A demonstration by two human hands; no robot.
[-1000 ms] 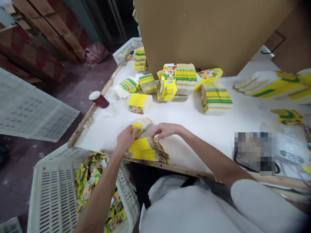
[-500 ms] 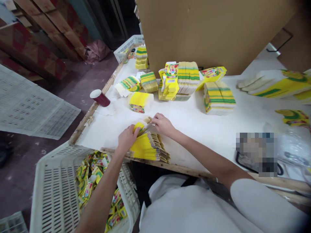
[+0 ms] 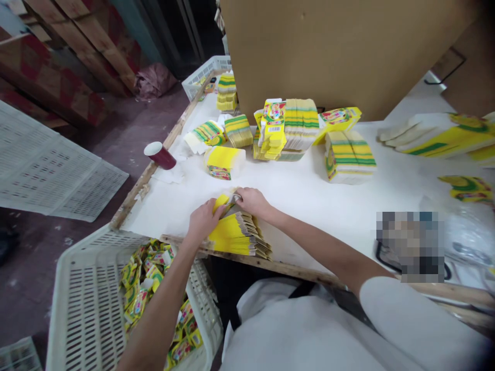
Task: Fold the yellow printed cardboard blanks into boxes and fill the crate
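Observation:
My left hand [image 3: 203, 220] is closed round one end of a small yellow carton [image 3: 221, 203], just above the white table [image 3: 301, 206]. The fingers of my right hand [image 3: 253, 202] pinch the carton's other, pale end, partly hiding it. Right below my hands, a fanned row of flat yellow cartons [image 3: 232, 234] lies at the table's front edge. Behind them sits a yellow and white bundle [image 3: 225, 162], with stacks of green-striped cartons [image 3: 300, 123] farther back.
A maroon cup [image 3: 160, 155] lies tilted by the left edge. Below left stands a white basket [image 3: 87, 299] full of small yellow packs [image 3: 135, 304]. A large cardboard box [image 3: 328, 56] rises behind the stacks. Clear plastic [image 3: 467, 237] lies at the right.
My right hand has moved slightly down and left, closer to my left hand, over the carton's end. My left hand has barely moved.

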